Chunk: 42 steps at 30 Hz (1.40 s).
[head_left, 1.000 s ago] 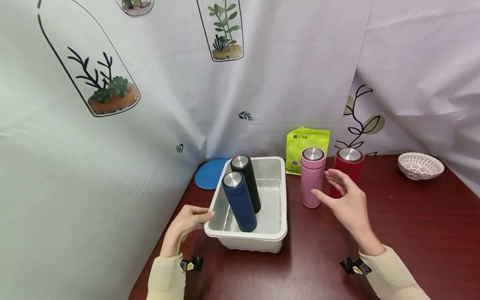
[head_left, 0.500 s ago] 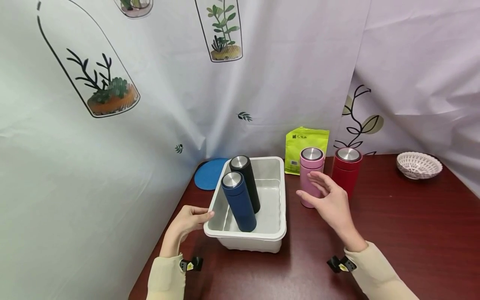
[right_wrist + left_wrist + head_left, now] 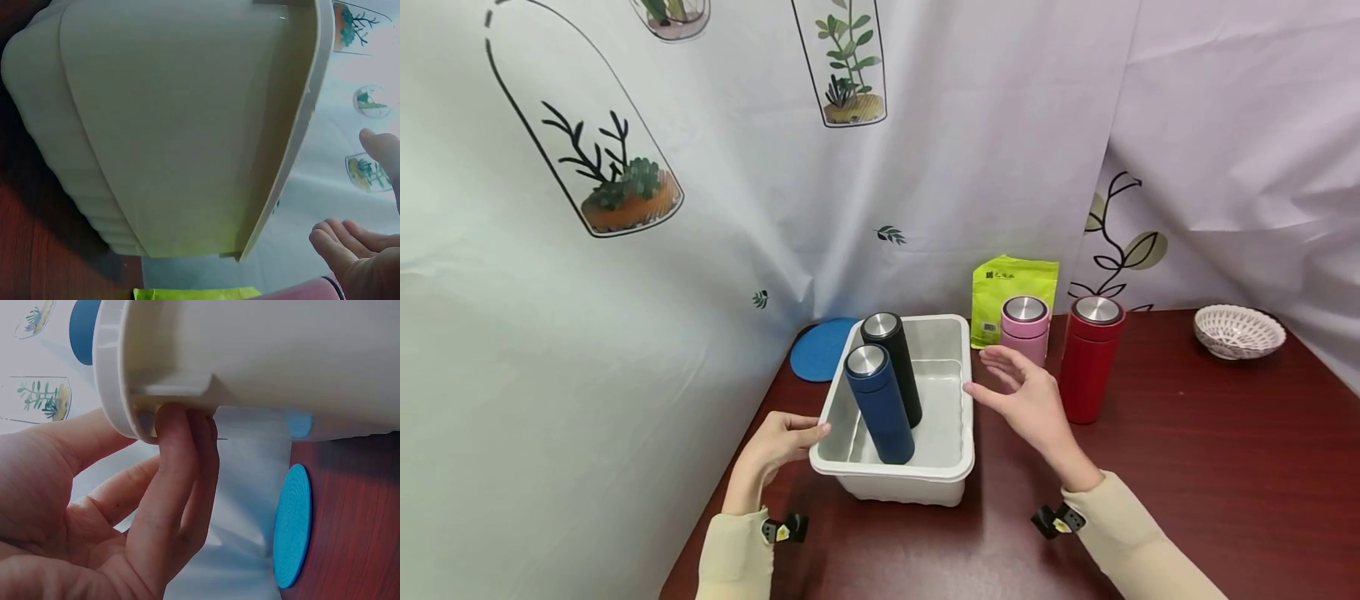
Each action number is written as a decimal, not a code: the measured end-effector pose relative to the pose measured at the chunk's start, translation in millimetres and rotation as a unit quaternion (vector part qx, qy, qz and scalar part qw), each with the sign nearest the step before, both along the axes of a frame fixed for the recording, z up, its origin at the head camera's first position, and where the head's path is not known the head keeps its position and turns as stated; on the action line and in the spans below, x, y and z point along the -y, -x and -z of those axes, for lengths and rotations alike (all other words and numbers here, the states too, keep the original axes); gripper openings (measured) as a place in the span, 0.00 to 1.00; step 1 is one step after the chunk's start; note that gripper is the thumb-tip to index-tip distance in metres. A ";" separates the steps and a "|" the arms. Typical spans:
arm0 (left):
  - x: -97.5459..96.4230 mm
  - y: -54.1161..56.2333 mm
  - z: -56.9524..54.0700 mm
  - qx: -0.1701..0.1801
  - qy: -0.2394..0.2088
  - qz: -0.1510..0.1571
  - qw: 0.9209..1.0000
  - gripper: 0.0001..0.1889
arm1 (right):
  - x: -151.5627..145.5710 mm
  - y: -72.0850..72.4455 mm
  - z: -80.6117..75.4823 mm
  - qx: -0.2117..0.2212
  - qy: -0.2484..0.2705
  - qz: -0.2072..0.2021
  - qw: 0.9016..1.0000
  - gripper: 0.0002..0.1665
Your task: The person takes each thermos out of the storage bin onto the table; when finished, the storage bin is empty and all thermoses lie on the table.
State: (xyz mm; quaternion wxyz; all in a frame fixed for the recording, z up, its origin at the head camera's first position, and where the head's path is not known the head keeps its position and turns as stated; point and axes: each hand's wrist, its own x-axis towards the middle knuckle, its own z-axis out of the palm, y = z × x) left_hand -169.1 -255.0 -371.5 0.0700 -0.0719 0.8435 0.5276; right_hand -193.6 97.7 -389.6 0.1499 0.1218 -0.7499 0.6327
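A white plastic tub holds a navy thermos flask and a black thermos flask, both with silver lids. My left hand pinches the tub's near left corner. In the left wrist view its bent fingers press under the rim while the thumb goes over it. My right hand hovers by the tub's right rim, thumb and fingers spread with nothing between them. Behind it stands a pink thermos flask, its lower part hidden by the hand. A red thermos flask stands upright to the right.
A lime green pouch stands behind the pink flask, against the curtain. At the back right is a white woven basket. A round blue mat lies left of the tub, partly covered by it. The dark red table reaches the curtained walls.
My right hand has moved left, from in front of the red flask, past the pink flask, to the tub's right rim. The left hand and the tub have stayed in place.
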 end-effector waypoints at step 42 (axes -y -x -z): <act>-2.6 -0.4 -1.4 0.000 0.014 0.001 1.000 0.22 | 78.7 13.8 -15.7 0.063 -0.086 -0.159 0.981 0.45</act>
